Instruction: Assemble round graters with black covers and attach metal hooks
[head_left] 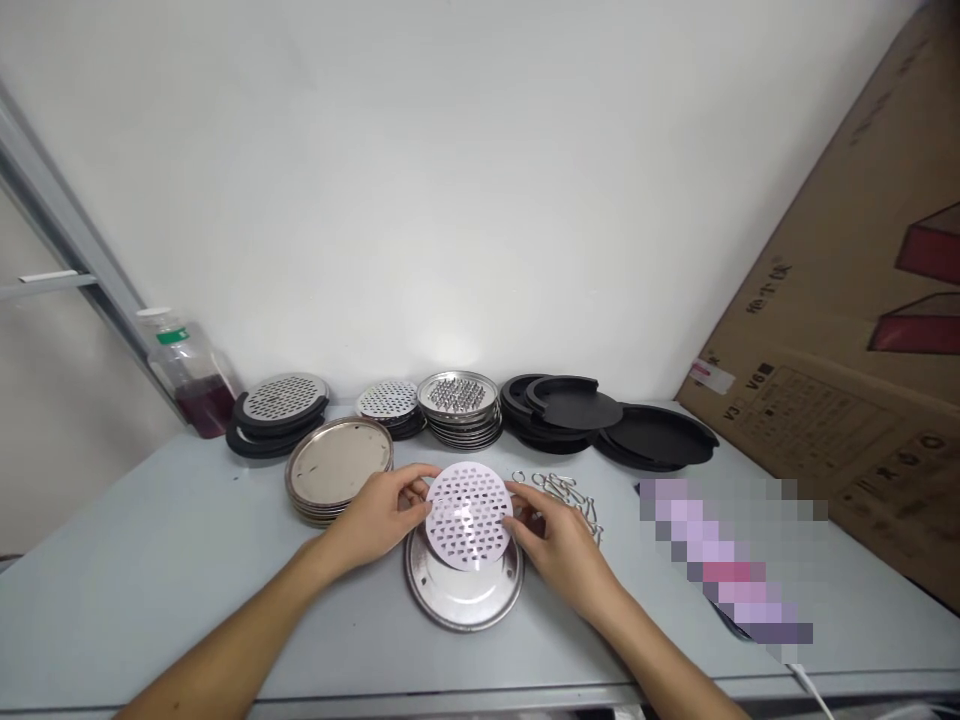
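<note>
Between my two hands is a round white perforated disc [469,518] with rows of small holes. My left hand [386,512] pinches its left edge, and my right hand [553,530] pinches the right edge. Under the disc, a round metal plate [465,600] with a raised rim lies on the table; the disc covers its far part. I cannot tell whether the disc touches the plate. Left of my left hand stands a stack of similar metal plates [339,460]. Just beyond my right hand lie several metal hooks or clips [564,490].
Along the wall stand black holders with a perforated disc [285,400], more white discs [388,400], a stack of spiked metal discs [459,405], and black round trays [574,402], [660,437]. A bottle of dark red liquid [199,390] is far left. A cardboard box [840,350] leans at right, near a blurred-out object [720,560].
</note>
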